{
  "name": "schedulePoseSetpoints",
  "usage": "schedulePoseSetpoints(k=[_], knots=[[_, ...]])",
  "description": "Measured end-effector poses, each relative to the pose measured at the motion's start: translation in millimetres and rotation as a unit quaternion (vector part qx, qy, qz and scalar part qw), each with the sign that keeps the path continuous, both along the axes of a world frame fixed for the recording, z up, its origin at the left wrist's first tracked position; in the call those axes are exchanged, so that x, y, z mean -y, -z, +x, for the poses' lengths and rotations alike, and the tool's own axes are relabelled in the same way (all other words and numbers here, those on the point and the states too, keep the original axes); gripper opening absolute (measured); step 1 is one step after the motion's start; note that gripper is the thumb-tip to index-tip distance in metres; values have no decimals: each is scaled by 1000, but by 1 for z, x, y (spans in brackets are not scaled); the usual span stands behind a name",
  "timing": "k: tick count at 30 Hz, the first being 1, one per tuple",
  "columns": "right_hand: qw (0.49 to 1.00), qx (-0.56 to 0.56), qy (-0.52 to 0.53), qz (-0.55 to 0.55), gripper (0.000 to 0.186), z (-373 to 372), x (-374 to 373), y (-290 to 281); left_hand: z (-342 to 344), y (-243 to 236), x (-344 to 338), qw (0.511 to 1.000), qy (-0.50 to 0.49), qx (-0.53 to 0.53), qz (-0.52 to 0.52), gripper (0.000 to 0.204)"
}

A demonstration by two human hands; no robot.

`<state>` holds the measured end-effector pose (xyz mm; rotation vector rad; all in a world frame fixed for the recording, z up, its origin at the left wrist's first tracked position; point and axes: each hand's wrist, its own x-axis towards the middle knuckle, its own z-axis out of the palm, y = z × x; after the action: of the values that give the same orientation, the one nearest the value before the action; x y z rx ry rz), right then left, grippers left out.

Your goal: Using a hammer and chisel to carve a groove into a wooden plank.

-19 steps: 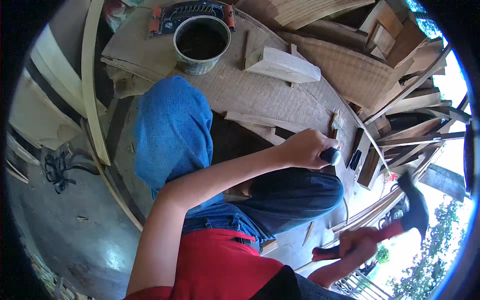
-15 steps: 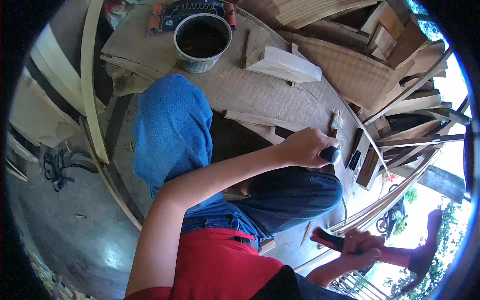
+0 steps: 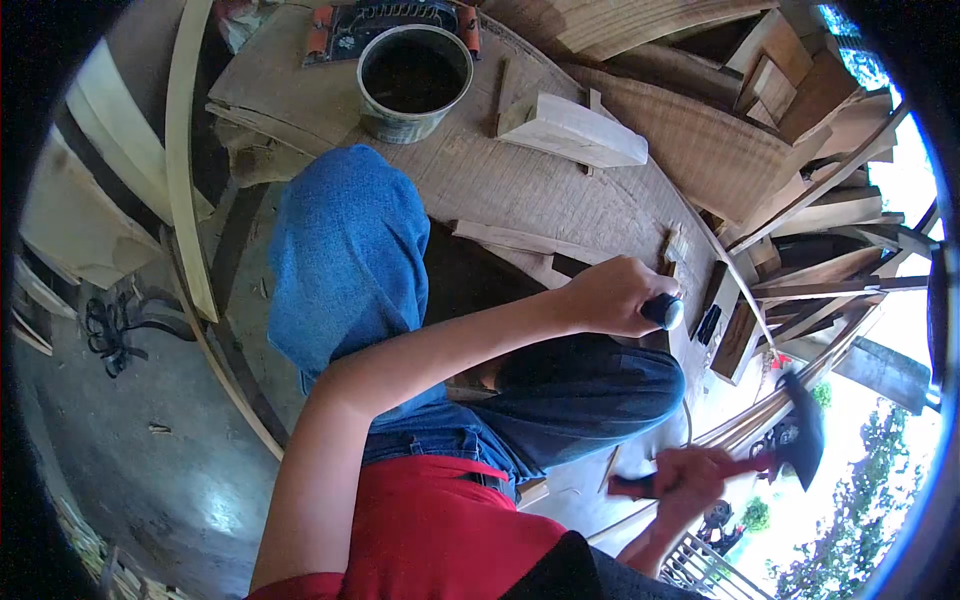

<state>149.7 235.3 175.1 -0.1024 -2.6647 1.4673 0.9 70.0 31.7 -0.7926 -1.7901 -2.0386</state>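
Note:
My left hand (image 3: 622, 297) is closed around the dark handle of a chisel (image 3: 663, 311), whose capped end pokes out on the right above my bent knee. Its blade is mostly hidden by the hand. Just beyond the hand lies a pale wooden strip (image 3: 510, 240). At the lower right, my right hand (image 3: 690, 484) grips a hammer (image 3: 799, 432) by its red and black handle. The hammer's head is raised and blurred by motion, apart from the chisel.
A plywood board (image 3: 470, 175) stretches ahead, carrying a bucket (image 3: 416, 85) with dark contents and a white block (image 3: 575, 130). A brush (image 3: 674, 245) lies near its right edge. Wood offcuts (image 3: 690, 140) are piled at the far right. Long slats (image 3: 180, 150) stand left.
The hammer and my right hand have swung left and upward, closer to the chisel. My left hand stays in place on the chisel. The view has shifted slightly.

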Motion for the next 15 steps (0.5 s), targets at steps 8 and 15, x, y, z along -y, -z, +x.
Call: schedulePoseSetpoints(k=[8,15], knots=[[982,-167,52,-70,29,-10,21,-33,2,5,-2,1000,-1,-7,-5,21],[987,145,32,55,10,-1,12,-3,3,3,-3,1000,6,-11,8,21]])
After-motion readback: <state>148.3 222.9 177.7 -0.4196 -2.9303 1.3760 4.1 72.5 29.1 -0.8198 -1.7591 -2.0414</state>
